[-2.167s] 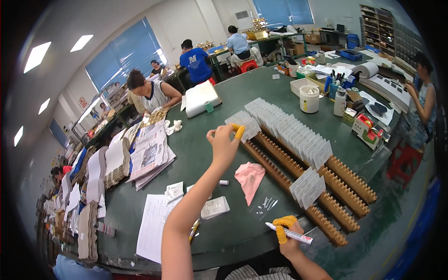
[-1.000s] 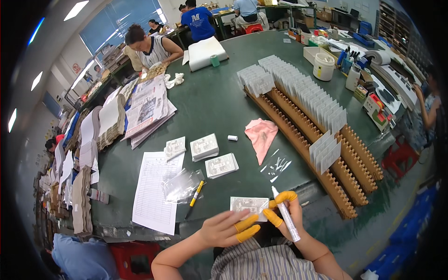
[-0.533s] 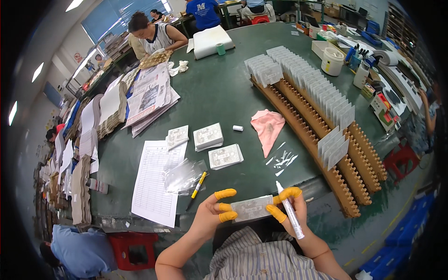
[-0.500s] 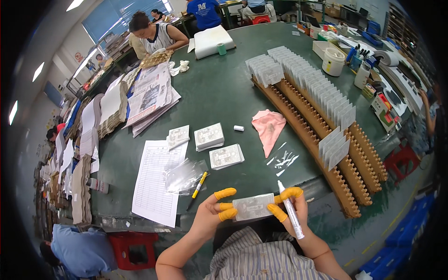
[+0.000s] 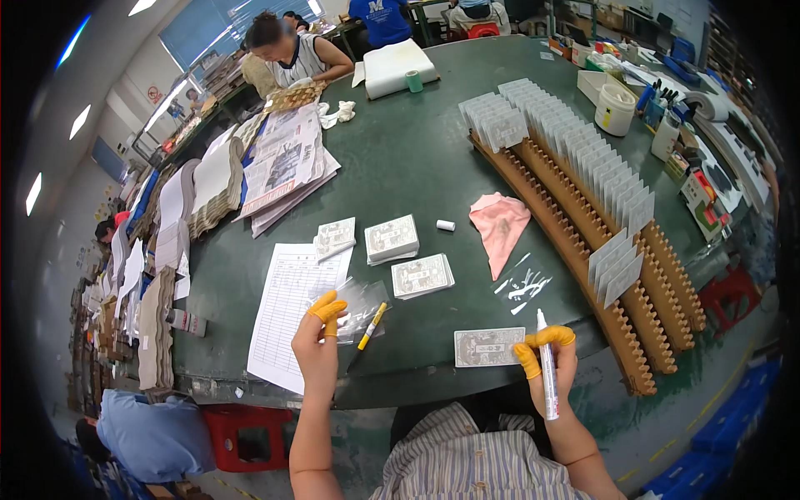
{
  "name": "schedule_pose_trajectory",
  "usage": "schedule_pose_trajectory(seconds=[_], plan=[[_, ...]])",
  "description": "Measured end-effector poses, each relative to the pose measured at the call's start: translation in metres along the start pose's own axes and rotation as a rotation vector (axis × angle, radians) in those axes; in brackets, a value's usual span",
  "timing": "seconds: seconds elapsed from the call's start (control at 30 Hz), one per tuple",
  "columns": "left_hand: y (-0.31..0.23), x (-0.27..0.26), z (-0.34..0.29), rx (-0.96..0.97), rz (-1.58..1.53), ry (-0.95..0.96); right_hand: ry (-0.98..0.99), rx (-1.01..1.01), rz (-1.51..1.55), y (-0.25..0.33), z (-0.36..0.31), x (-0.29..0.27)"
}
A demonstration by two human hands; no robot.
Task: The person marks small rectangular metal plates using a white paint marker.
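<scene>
My right hand (image 5: 562,354) wears yellow finger cots. Between thumb and fingers it grips the right edge of a flat card (image 5: 490,347) with grey ornate print, near the table's front edge. A white marker (image 5: 548,367) is also held in that hand, its uncapped tip pointing up. My left hand (image 5: 319,342), in yellow finger cots too, is raised over the printed form (image 5: 287,333), beside clear plastic sleeves (image 5: 363,302). Its fingertips are pressed together; what they may hold is too small to make out. A yellow and black pen (image 5: 372,327) lies right of it.
Stacks of similar cards (image 5: 421,275) and a white cap (image 5: 446,225) lie ahead. A pink cloth (image 5: 500,229) and white strips (image 5: 529,287) are on the right. Notched brown racks (image 5: 600,325) hold upright cards. Newspapers (image 5: 279,171) lie left; a co-worker (image 5: 292,58) sits across.
My left hand has let go of the card and moved left to the plastic sleeves. The right hand keeps the card and marker, now slightly farther right. The whole view has shifted a little.
</scene>
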State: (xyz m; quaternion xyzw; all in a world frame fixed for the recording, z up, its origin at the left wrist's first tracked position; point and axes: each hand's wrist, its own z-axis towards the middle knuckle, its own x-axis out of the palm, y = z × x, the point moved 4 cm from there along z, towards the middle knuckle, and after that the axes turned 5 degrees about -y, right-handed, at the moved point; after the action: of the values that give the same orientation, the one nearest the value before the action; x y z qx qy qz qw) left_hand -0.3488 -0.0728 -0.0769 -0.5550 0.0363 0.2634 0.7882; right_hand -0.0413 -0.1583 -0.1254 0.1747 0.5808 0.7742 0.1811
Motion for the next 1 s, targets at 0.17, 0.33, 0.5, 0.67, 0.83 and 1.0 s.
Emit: schedule_pose_trajectory(seconds=[0.17, 0.33, 0.5, 0.67, 0.83, 1.0], plan=[[0.003, 0.001, 0.004, 0.103, 0.24, -0.007, -0.028, 0.002, 0.041, -0.004, -0.003, -0.002], [-0.005, 0.009, -0.009, 0.443, 0.944, 0.058, 0.005, -0.013, 0.122, 0.003, -0.004, 0.0], [-0.048, 0.024, -0.056, 0.189, 0.245, 0.146, 0.033, -0.168, 0.155, 0.003, -0.012, -0.003], [-0.042, 0.067, -0.104, -0.328, -0.555, 0.438, 0.199, -0.427, -0.065, 0.022, -0.01, 0.002], [-0.043, 0.079, -0.114, -0.483, -0.682, 0.357, 0.139, -0.049, 0.263, 0.023, -0.003, -0.003], [-0.055, 0.086, -0.123, -0.216, -0.333, 0.473, 0.201, -0.239, 0.157, 0.027, -0.001, -0.023]])
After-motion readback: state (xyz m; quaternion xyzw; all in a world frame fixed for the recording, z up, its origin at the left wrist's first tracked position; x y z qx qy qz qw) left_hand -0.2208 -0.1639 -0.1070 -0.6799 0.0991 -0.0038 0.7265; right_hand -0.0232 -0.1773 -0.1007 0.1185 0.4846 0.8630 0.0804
